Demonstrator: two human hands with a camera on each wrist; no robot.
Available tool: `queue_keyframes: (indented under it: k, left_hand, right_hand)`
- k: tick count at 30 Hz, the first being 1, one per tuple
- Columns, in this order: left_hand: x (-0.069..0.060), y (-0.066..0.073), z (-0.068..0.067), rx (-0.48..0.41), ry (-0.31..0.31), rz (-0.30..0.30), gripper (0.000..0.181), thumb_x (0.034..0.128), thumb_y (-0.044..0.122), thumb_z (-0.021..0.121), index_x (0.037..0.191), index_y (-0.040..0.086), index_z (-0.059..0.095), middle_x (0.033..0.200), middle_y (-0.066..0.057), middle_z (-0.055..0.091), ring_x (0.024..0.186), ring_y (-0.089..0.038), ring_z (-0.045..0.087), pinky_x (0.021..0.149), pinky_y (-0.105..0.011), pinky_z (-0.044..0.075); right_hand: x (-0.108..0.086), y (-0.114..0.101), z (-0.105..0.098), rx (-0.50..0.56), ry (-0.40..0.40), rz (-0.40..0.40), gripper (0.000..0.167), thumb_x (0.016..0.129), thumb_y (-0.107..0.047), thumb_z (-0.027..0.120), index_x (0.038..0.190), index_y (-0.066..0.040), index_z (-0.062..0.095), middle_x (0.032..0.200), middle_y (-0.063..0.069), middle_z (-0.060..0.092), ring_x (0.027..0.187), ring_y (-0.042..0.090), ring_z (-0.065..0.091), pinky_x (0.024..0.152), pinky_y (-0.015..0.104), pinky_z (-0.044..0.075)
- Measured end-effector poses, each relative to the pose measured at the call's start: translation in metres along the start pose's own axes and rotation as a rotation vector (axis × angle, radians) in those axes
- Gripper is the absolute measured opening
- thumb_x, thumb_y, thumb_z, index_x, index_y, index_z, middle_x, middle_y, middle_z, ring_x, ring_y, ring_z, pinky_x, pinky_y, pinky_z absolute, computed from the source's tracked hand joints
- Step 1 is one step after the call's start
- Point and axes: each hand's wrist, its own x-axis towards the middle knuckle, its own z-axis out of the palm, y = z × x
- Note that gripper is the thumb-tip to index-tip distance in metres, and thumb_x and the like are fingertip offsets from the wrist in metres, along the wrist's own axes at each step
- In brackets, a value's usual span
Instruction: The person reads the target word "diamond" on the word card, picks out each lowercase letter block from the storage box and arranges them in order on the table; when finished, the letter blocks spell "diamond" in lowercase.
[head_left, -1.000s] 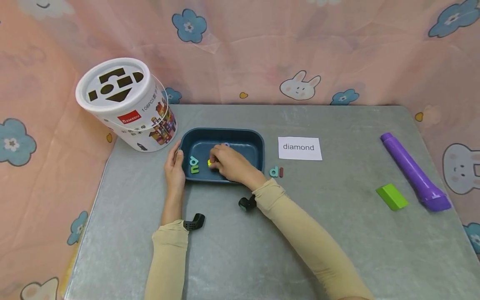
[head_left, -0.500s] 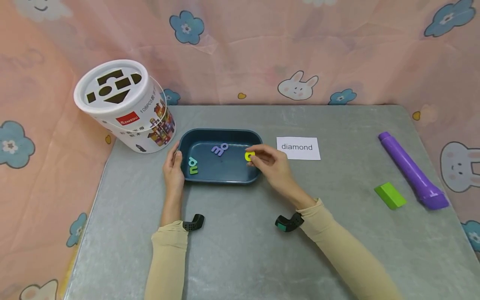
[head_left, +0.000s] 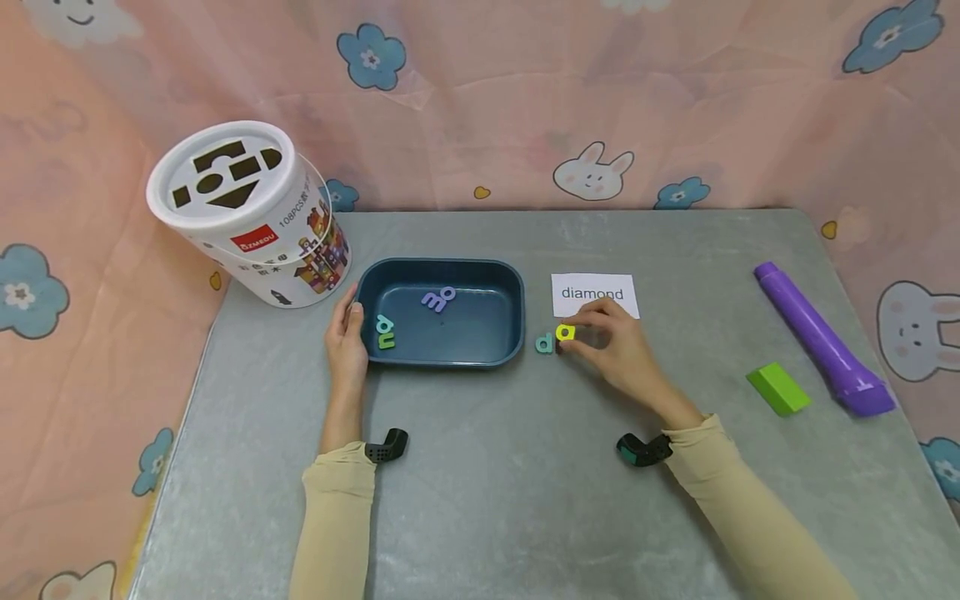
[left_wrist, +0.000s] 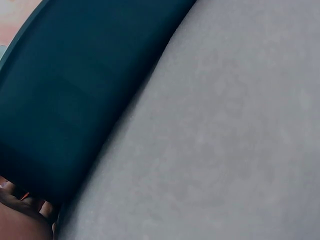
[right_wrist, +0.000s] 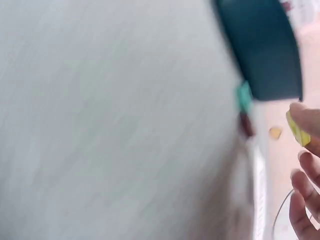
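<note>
- Pinching the yellow letter (head_left: pixel 565 332), your right hand (head_left: pixel 622 354) is the nearer one; that piece sits left of your palm, just right of the teal "d" (head_left: pixel 543 343) in the head view.
- Your left hand (head_left: pixel 347 337) touches the tray (head_left: pixel 472 325); you cannot tell whether it grips.
- Read "diamond" on the card (head_left: pixel 594 285), "108PCS" and "ZMEDU" on the bucket (head_left: pixel 251 220).
</note>
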Motion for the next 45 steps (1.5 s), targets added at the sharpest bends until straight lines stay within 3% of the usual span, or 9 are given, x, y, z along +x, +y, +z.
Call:
queue_keyframes:
  k: [4,11,19,24,30,33,38,45]
  left_hand:
    - [0.0,0.001,0.0,0.002,-0.006,-0.013,0.045,0.1152,0.022,0.045,0.159,0.011,0.05,0.167,-0.006,0.046,0.157,-0.02,0.037,0.132,-0.039,0.026]
    - [0.0,0.002,0.0,-0.003,0.002,-0.025,0.045,0.1152,0.022,0.046,0.158,0.011,0.05,0.167,-0.005,0.046,0.157,-0.019,0.038,0.131,-0.037,0.026]
    - [0.0,0.002,0.0,-0.005,-0.004,-0.027,0.045,0.1153,0.022,0.045,0.159,0.011,0.05,0.168,-0.005,0.045,0.157,-0.019,0.037,0.132,-0.037,0.025]
    - [0.0,0.001,0.0,-0.006,0.002,-0.024,0.045,0.1153,0.021,0.045,0.159,0.011,0.05,0.167,-0.006,0.046,0.156,-0.019,0.038,0.131,-0.037,0.026]
    - [0.0,0.001,0.0,0.007,-0.001,-0.039,0.045,0.1155,0.022,0.044,0.159,0.013,0.049,0.168,-0.003,0.045,0.157,-0.018,0.037,0.132,-0.037,0.025]
    - [0.0,0.002,0.0,0.006,-0.001,-0.045,0.045,0.1154,0.022,0.045,0.159,0.013,0.05,0.168,-0.003,0.045,0.157,-0.018,0.037,0.132,-0.037,0.025]
    - [0.0,0.001,0.001,0.003,-0.003,-0.037,0.045,0.1153,0.023,0.045,0.159,0.013,0.05,0.168,-0.003,0.046,0.157,-0.018,0.037,0.132,-0.037,0.025]
    - [0.001,-0.001,0.001,-0.021,0.013,-0.009,0.044,0.1149,0.021,0.046,0.157,0.009,0.052,0.166,-0.008,0.047,0.156,-0.024,0.039,0.131,-0.04,0.027]
  right_hand:
    - [-0.003,0.013,-0.004,-0.123,-0.032,-0.023,0.029,0.081,0.002,0.089,0.109,0.001,0.08,0.101,0.015,0.068,0.095,0.031,0.058,0.081,0.034,0.042]
    - [-0.005,0.023,-0.003,-0.194,-0.108,-0.003,0.026,0.085,-0.006,0.088,0.11,-0.005,0.081,0.098,0.011,0.072,0.092,0.028,0.058,0.082,0.043,0.046]
    - [-0.005,0.017,-0.004,-0.221,-0.133,0.071,0.038,0.086,-0.008,0.088,0.121,-0.001,0.078,0.112,0.016,0.07,0.104,0.034,0.058,0.087,0.049,0.047]
    - [0.006,-0.001,0.0,-0.152,-0.084,0.042,0.043,0.087,-0.006,0.086,0.128,0.0,0.074,0.119,0.019,0.07,0.111,0.036,0.059,0.091,0.05,0.047]
    - [0.021,-0.032,0.022,-0.061,-0.045,-0.072,0.046,0.091,-0.006,0.084,0.134,-0.004,0.069,0.127,0.016,0.065,0.117,0.033,0.057,0.086,0.045,0.049]
    - [0.028,-0.047,0.036,-0.043,-0.06,-0.121,0.046,0.092,-0.007,0.083,0.135,-0.005,0.068,0.134,0.015,0.064,0.125,0.033,0.055,0.093,0.047,0.051]
    - [0.039,-0.063,0.06,-0.048,-0.132,-0.169,0.052,0.091,-0.007,0.083,0.14,-0.005,0.065,0.147,0.015,0.061,0.139,0.033,0.053,0.116,0.051,0.046]
    - [0.056,-0.077,0.091,-0.169,-0.246,-0.216,0.059,0.092,-0.014,0.084,0.147,-0.011,0.062,0.157,0.011,0.057,0.143,0.033,0.054,0.119,0.057,0.043]
